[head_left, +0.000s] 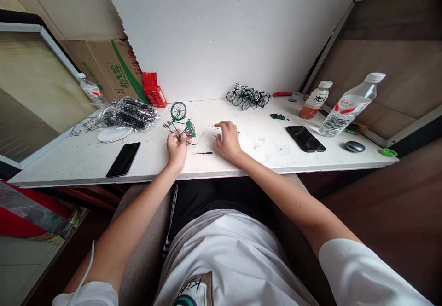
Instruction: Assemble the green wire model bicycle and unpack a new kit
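You seem to be mid-assembly, your left hand (177, 149) pinching the green miniature bicycle (189, 128) left of centre over the surface (265, 153), your right hand's (228, 141) grip unclear; next likely calls for steadying the bicycle.

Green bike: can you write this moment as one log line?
left hand: holding green bike | right hand: nearby, fingers bent | black screwdriver: on table
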Demonstrator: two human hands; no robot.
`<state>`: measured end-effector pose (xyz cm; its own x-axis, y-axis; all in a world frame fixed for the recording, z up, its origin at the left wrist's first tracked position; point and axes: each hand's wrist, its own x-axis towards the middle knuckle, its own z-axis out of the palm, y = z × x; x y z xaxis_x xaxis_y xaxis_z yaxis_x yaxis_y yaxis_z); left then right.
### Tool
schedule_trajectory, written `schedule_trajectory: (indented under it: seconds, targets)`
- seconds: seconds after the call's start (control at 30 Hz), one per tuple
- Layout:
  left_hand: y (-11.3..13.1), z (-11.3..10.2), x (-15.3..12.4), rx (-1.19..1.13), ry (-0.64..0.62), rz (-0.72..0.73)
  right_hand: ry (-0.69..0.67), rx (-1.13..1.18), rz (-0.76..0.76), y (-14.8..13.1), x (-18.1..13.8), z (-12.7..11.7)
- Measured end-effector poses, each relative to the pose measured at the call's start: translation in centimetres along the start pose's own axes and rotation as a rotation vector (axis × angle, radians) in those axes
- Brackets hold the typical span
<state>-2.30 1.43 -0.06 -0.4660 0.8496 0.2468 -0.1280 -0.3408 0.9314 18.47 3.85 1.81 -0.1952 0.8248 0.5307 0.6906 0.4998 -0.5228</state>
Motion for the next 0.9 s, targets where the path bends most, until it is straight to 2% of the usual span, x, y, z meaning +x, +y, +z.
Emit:
schedule_trajectory:
  seconds: [0.07,0.13,0.4,0.6,0.9]
  targets:
    - [-0.2,0.0,0.1,-0.001,0.002,-0.009,0.052,-0.007,0.003,0.6,0.5,-0.7]
    - [-0.3,0.0,0.1,0.001,-0.004,-0.013,0.049,-0.03,-0.002,1.4,0.9,-1.2]
    - [-0.5,0.1,0.0,-0.002,-0.033,-0.019,-0.141,-0.118,-0.029,4.0,1.1,-0.5]
    - [-0.6,0.0,-0.1,-0.009,-0.057,-0.012,-0.23,-0.206,-0.068,4.1,0.8,0.0]
    - [-0.8,0.1,-0.1,-0.046,-0.067,-0.028,-0.216,-0.226,-0.122,3.4,0.9,-0.4]
